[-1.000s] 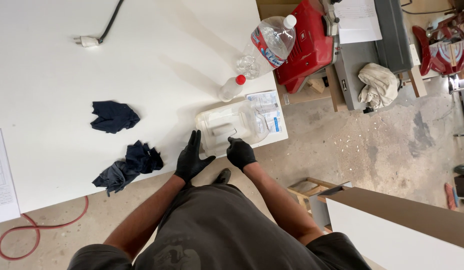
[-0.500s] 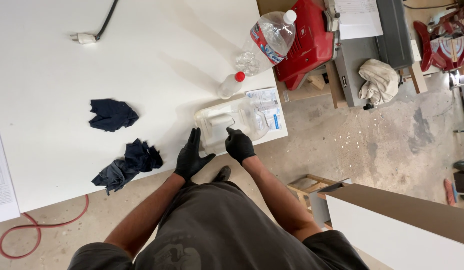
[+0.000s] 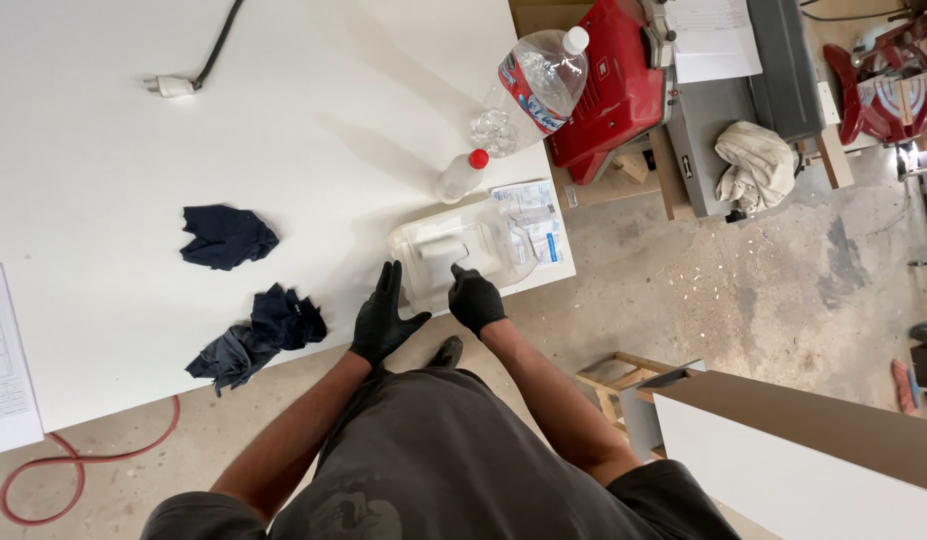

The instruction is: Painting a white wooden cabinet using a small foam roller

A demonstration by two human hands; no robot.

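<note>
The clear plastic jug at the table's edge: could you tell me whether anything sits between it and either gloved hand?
Nothing visible does. The right hand already touches the clear jug near its handle, and the left hand lies flat beside its near-left corner. The dark rags lie further left.

Two dark rags (image 3: 249, 320), a big water bottle (image 3: 539, 85), perhaps a red machine (image 3: 619, 85).

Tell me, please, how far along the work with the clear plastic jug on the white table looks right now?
Already done: the clear jug lies on its side at the table edge, two dark rags set out nearby. In hand: the gloved right hand grips the jug's near end, and the left hand rests open beside it. Left: the rags and the small red-capped bottle lie untouched.
</note>
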